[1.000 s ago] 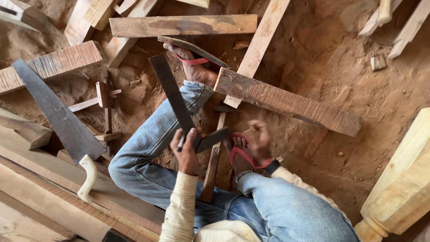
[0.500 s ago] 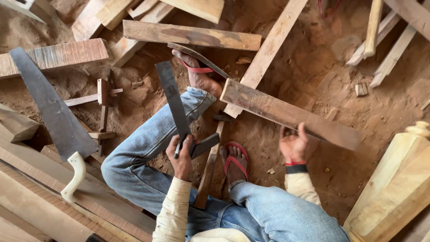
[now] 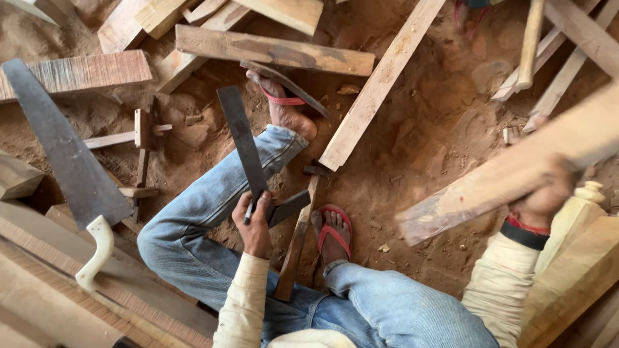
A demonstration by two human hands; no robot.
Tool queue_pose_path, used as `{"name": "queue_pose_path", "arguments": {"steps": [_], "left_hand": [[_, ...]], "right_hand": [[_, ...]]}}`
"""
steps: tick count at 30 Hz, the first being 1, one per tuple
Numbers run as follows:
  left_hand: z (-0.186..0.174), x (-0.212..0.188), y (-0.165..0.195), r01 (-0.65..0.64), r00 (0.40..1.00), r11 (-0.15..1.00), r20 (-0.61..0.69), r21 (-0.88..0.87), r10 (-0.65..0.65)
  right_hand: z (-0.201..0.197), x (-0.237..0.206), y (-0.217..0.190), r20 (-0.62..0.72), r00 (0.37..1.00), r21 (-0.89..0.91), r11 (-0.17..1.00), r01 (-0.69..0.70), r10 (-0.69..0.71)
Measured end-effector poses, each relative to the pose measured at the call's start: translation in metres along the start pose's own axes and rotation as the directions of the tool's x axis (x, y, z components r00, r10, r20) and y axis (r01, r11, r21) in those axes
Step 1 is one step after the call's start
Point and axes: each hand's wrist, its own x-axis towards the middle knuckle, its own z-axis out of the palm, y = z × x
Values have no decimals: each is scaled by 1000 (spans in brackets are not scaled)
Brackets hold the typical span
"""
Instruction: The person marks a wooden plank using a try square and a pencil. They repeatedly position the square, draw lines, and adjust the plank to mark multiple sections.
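Observation:
My left hand (image 3: 255,223) grips a dark metal carpenter's square (image 3: 244,145) together with a pencil, held over my left knee. My right hand (image 3: 540,198) is closed around a long rough wooden plank (image 3: 490,183), lifted off the ground and blurred with motion. I sit on the sandy ground in blue jeans, with a red sandal (image 3: 334,233) on each foot.
A handsaw (image 3: 64,161) with a pale handle lies on stacked boards at the left. Several planks lie scattered across the top, one long pale plank (image 3: 380,87) running diagonally. A hammer (image 3: 295,245) rests between my feet. A turned pale wooden post (image 3: 574,270) stands at the right.
My right hand reached to the plank lying by my feet, grasped it and lifted it up to the right. The left hand kept hold of the square.

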Motion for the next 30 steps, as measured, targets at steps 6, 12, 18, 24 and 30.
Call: {"name": "queue_pose_path", "arguments": {"steps": [6,12,18,24,30], "left_hand": [[-10,10,0,-115,993,922,16,370,117],[-8,25,-3,-89,992,961,110,264,61],[9,25,21,-22,995,995,-97,97,31],[27,-6,60,49,989,917,-107,-395,-99],[23,-34,115,7,1000,917,0,-399,-8]], "right_hand": [[24,-12,62,392,919,-752,556,353,-53],[57,-29,132,632,774,-770,147,621,41],[70,-37,147,618,786,-747,286,600,-34],[77,-40,134,550,835,-800,304,517,29],[72,-36,114,603,797,-748,380,544,46]]}}
